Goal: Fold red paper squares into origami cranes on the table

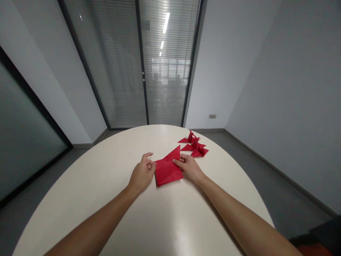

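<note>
A red sheet of paper [167, 170], partly folded with one corner raised into a point, lies on the round cream table [112, 185] between my hands. My left hand [141, 174] rests at the sheet's left edge, fingers curled and pinching that edge. My right hand [188, 166] presses on the sheet's right side, thumb and fingers closed on the raised flap. Both forearms reach in from the bottom of the view.
Three finished red origami cranes [194, 145] stand on the table just beyond my right hand. Behind the table are glass doors with blinds [144, 64], grey walls and a grey floor. A dark object shows at the bottom right corner.
</note>
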Action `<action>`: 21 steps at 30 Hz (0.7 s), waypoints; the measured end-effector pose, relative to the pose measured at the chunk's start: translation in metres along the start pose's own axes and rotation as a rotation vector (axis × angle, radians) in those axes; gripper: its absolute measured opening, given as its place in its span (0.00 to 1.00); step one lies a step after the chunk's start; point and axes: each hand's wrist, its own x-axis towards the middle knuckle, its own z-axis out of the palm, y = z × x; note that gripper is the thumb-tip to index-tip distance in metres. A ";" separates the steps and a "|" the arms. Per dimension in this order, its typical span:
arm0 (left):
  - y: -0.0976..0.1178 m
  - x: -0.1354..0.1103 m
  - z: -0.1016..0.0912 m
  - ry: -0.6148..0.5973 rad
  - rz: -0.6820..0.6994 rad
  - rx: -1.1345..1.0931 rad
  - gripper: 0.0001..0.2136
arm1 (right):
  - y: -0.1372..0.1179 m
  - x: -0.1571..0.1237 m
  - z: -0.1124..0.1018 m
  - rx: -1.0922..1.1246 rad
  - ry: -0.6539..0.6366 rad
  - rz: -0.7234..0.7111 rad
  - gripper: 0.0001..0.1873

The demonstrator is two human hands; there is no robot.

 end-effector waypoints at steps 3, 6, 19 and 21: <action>0.001 -0.001 0.001 0.049 0.102 0.249 0.17 | 0.004 0.001 -0.004 -0.144 -0.002 -0.012 0.19; 0.007 -0.002 0.001 0.089 0.289 0.375 0.16 | 0.005 0.000 -0.008 -0.446 0.089 -0.099 0.16; 0.014 -0.008 -0.002 -0.256 0.438 0.469 0.15 | -0.009 -0.010 -0.009 -1.065 0.012 -0.517 0.18; 0.013 -0.008 -0.004 -0.258 0.432 0.489 0.14 | -0.007 -0.011 -0.009 -1.090 -0.151 -0.572 0.16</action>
